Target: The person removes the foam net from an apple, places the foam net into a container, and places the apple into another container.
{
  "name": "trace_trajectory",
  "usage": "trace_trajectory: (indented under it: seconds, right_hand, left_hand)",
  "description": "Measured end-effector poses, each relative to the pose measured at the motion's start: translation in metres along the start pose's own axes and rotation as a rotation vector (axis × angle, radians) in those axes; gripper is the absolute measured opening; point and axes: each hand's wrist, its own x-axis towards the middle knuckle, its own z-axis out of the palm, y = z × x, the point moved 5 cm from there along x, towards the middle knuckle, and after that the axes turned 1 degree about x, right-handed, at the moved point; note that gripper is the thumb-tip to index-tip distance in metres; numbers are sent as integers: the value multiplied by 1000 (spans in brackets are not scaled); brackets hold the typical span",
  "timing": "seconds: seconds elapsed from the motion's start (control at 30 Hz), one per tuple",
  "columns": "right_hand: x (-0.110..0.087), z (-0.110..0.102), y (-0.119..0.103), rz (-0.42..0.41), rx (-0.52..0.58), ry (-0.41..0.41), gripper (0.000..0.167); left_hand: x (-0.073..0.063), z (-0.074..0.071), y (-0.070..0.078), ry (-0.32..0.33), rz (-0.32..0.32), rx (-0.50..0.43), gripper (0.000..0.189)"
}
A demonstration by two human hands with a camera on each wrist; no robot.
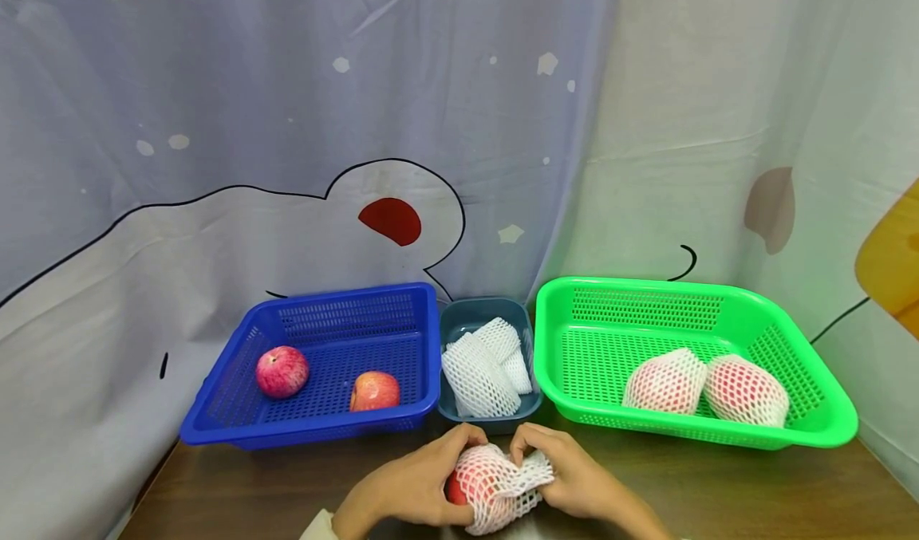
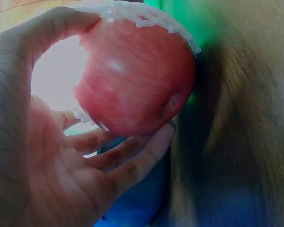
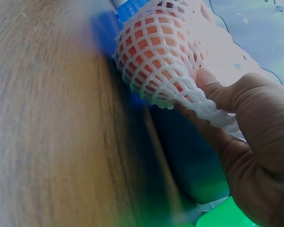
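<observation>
A red apple [image 2: 137, 75] is partly inside a white foam net sleeve [image 1: 485, 476], near the front of the table. My left hand [image 1: 424, 478] grips the apple from the left, thumb on one side and fingers on the other; the apple's bare end faces that palm in the left wrist view. With thumb and fingers, my right hand [image 1: 567, 470] pinches the gathered end of the net [image 3: 199, 106] on the other side. The mesh is stretched over the apple's right part.
Behind on the left, a blue basket [image 1: 309, 426] holds two bare apples. A small dark teal bin [image 1: 448, 403] contains several foam nets [image 1: 483, 374]. On the right, a green basket [image 1: 610, 416] holds two netted apples [image 1: 666, 382]. A curtain [image 1: 287, 125] hangs behind.
</observation>
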Motion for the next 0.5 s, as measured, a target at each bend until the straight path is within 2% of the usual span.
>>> trace_trajectory:
  seconds: [0.5]
  right_hand:
    - [1, -2, -3, 20, 11, 15, 56]
  left_hand:
    - [-1, 0, 3, -38, 35, 40, 78]
